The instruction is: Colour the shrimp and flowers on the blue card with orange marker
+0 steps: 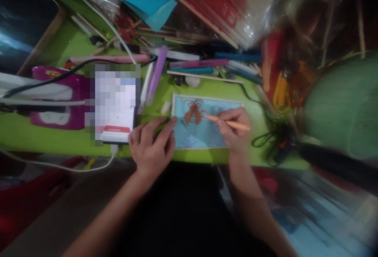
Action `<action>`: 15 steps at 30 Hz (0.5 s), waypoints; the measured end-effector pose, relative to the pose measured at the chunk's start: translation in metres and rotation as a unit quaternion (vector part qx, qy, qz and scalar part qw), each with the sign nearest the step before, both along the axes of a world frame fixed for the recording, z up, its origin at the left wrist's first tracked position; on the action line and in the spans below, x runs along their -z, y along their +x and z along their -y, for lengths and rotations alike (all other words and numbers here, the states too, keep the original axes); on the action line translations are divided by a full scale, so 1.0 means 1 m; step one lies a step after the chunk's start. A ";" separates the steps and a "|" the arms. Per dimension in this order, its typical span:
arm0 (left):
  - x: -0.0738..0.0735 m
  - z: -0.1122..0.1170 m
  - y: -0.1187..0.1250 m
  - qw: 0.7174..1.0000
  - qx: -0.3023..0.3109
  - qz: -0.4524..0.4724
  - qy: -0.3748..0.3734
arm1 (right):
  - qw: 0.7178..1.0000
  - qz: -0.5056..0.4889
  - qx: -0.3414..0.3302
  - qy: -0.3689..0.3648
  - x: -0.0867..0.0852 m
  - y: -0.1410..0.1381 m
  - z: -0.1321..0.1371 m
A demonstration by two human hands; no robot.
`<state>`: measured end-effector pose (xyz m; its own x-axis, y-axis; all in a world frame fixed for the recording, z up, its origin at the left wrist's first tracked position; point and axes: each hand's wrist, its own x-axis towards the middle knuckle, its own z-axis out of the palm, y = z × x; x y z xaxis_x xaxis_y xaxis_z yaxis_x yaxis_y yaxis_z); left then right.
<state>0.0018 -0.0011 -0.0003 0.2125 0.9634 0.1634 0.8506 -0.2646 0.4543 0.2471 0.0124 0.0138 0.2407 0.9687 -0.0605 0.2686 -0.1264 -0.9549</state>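
Note:
My right hand (236,131) is closed around a slim orange pen (217,120). Its tip rests at or just above the side of a brown-orange beetle drawing (194,114) on a light blue sheet (203,135) with a thin pale border. Fainter insect outlines in purple are on the same sheet, some partly covered by my right hand. My left hand (153,140) lies on the table with fingers bent and apart, holding nothing. Its index fingertip touches the sheet's left edge. Close by lies a small white piece (165,107), perhaps a cap.
A phone (118,107), partly blurred out, with a white cable (113,156) stands left of the sheet on the green table (153,119). Behind are several markers (199,64) and a thin wooden stick (205,76). A green round object (345,103) and a black cord (261,140) are at right.

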 end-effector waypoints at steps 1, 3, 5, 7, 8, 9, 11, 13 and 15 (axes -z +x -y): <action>0.000 0.001 0.000 1.000 -0.002 0.003 -0.005 | 1.000 0.002 0.001 0.000 0.000 0.000 0.000; 0.001 0.001 -0.001 1.000 -0.004 0.007 -0.011 | 1.000 0.000 -0.002 0.001 0.000 0.001 0.000; 0.000 0.000 0.000 1.000 -0.004 0.005 -0.008 | 1.000 -0.008 -0.009 0.004 0.000 0.001 0.000; -0.001 0.000 0.000 1.000 -0.001 0.000 -0.003 | 1.000 -0.010 -0.009 0.004 0.001 0.001 0.000; -0.001 -0.001 0.000 1.000 0.000 -0.001 -0.001 | 1.000 -0.009 -0.006 0.004 0.001 0.001 0.000; -0.001 -0.001 0.000 1.000 0.001 -0.002 0.000 | 1.000 -0.007 -0.002 0.005 0.001 0.001 0.000; -0.002 -0.002 0.001 1.000 0.002 -0.001 0.005 | 1.000 -0.008 0.004 0.008 0.000 0.001 -0.001; -0.002 -0.002 0.001 1.000 0.003 -0.002 0.014 | 1.000 -0.010 0.006 0.010 0.000 0.000 -0.001; -0.001 -0.002 0.002 1.000 0.003 -0.004 0.022 | 1.000 -0.006 0.006 0.008 -0.001 0.000 -0.001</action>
<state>0.0033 0.0012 0.0011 0.2207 0.9539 0.2033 0.8527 -0.2899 0.4345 0.2472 0.0137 0.0145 0.2518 0.9666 -0.0478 0.2552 -0.1140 -0.9602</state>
